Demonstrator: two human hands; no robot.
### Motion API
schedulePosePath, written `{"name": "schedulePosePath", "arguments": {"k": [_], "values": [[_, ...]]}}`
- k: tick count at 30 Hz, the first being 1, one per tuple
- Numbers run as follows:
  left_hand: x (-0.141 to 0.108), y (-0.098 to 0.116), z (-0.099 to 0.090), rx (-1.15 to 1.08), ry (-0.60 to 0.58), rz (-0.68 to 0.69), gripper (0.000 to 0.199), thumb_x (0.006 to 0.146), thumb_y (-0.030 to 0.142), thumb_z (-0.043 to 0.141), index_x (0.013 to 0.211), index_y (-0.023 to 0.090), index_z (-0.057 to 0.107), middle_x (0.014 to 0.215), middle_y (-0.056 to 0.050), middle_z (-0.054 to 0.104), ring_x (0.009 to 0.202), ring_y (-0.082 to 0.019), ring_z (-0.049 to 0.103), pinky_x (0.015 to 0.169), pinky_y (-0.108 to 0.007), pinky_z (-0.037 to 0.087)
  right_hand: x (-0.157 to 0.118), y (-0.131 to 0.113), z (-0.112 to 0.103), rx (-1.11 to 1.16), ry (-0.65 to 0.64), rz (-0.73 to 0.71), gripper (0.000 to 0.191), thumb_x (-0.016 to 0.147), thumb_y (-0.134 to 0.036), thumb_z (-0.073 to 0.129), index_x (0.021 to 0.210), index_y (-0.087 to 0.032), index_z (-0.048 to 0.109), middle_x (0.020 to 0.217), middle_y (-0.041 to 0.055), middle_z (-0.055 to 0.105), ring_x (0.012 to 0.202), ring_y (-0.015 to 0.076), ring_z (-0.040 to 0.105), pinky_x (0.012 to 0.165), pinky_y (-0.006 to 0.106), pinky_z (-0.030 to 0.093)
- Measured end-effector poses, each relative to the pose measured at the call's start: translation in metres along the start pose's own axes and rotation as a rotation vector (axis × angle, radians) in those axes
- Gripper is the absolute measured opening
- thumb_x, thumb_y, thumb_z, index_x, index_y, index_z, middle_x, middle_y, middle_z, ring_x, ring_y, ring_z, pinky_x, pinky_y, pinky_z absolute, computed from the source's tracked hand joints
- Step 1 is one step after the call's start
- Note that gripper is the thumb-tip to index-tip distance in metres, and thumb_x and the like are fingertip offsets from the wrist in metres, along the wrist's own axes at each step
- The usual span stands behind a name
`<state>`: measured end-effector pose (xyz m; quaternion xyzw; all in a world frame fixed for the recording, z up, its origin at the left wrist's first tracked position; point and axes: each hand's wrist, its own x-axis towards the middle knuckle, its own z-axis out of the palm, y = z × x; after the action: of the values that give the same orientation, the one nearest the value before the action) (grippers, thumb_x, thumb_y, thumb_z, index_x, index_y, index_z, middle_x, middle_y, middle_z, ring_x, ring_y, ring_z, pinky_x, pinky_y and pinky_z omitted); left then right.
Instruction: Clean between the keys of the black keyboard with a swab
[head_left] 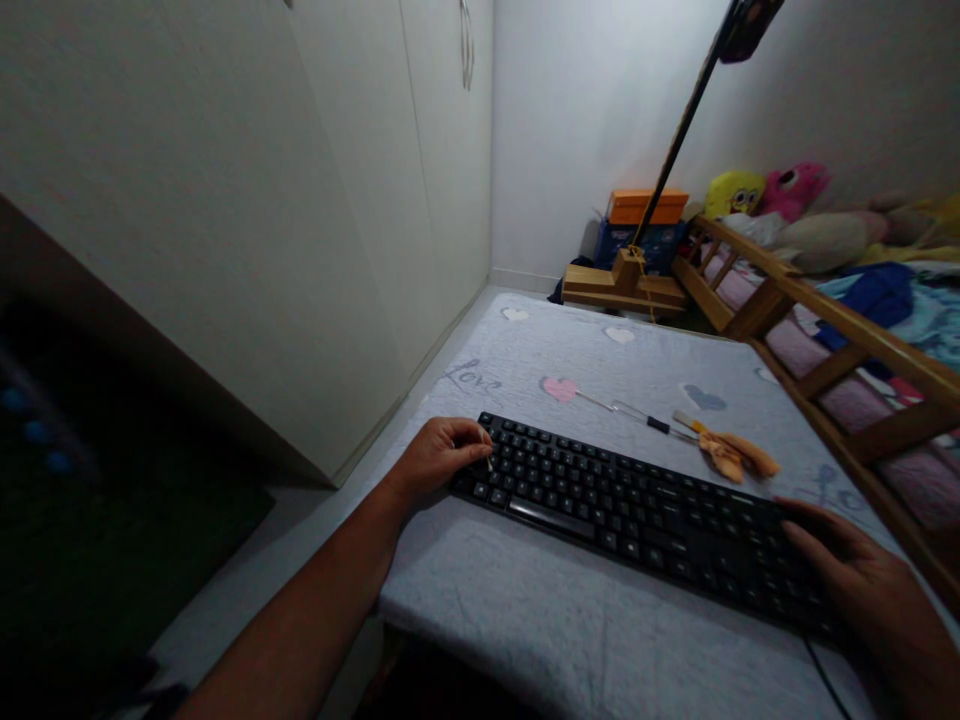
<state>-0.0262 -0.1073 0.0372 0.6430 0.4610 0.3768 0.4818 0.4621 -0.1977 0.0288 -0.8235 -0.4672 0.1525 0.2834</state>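
A black keyboard (600, 490) lies at a slant across the cloth-covered table. At its left end, my left hand (446, 455) is closed in a pinch on a thin white cotton swab (490, 462), whose tip points down at the keys; most of the swab is hidden by the fingers. My right hand (855, 570) grips the keyboard's right end, thumb on top and the other fingers partly hidden. Beyond the keyboard lie a thin wire brush (657, 425) with a dark handle, a yellow-handled tool (690, 423) and a crumpled orange cloth (731, 455).
The table (510, 600) has a pale cover with hearts and lettering. A white wardrobe (360, 200) stands left, a wooden bed rail (825, 310) right. Behind are a wooden stand (622, 285) with a dark pole and an orange box (646, 207). The keyboard's cable (825, 680) hangs toward the front.
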Motion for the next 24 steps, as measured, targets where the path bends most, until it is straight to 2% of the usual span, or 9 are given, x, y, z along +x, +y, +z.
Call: {"name": "schedulePosePath", "arguments": {"k": [10, 17, 24], "values": [[0.000, 0.005, 0.003, 0.021, -0.027, 0.011, 0.014, 0.075, 0.028, 0.070, 0.076, 0.014, 0.071, 0.073, -0.003, 0.068, 0.071, -0.014, 0.060, 0.072, -0.028, 0.047, 0.000, 0.005, 0.000, -0.023, -0.021, 0.020, 0.065, 0.060, -0.070, 0.058, 0.107, -0.027, 0.072, 0.110, 0.0073, 0.072, 0.104, 0.0364, 0.066, 0.094, 0.048, 0.050], [-0.001, 0.008, 0.005, 0.018, -0.025, 0.008, 0.014, 0.076, 0.029, 0.069, 0.077, 0.015, 0.070, 0.072, -0.003, 0.067, 0.069, -0.014, 0.060, 0.070, -0.027, 0.046, 0.002, 0.008, 0.000, -0.021, -0.014, 0.004, 0.062, 0.062, -0.069, 0.059, 0.107, -0.028, 0.072, 0.108, 0.0084, 0.073, 0.102, 0.0368, 0.067, 0.088, 0.048, 0.051], [-0.001, 0.004, -0.002, 0.024, 0.016, 0.001, 0.018, 0.076, 0.031, 0.068, 0.078, 0.014, 0.068, 0.070, -0.001, 0.063, 0.066, -0.013, 0.056, 0.065, -0.025, 0.043, 0.001, 0.009, 0.001, -0.007, -0.017, -0.011, 0.063, 0.061, -0.068, 0.060, 0.107, -0.026, 0.072, 0.112, 0.0087, 0.071, 0.106, 0.0369, 0.065, 0.098, 0.050, 0.046]]}}
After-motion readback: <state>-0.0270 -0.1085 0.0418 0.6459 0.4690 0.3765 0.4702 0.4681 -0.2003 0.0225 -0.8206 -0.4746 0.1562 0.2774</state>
